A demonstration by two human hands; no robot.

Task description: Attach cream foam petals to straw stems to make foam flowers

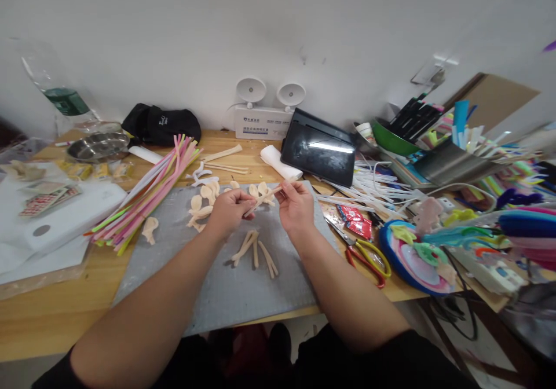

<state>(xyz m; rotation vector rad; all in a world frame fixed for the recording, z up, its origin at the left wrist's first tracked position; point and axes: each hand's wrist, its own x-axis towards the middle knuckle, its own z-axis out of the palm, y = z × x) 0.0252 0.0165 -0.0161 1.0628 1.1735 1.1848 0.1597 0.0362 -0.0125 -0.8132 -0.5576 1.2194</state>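
Note:
Between my two hands, above the grey mat (174, 285), a cream pipe cleaner (263, 198) is stretched. My left hand (231, 209) pinches its lower left end, and my right hand (296, 205) pinches the upper right end. Just below my hands, bent cream pipe cleaners (245, 247) lie on the mat. Several curled cream pieces (208, 192) are grouped past my left hand, and more cream loops (260, 190) sit behind the held strip. One separate curled piece (150, 230) rests at the mat's left edge.
A bundle of coloured pipe cleaners (152, 192) lies left of the mat. Scissors (365, 256) with red and yellow handles are at its right, near red packets (356, 221). Behind stand a black tablet-like device (324, 151) and an emergency light (263, 121). A metal bowl (98, 146) stands back left.

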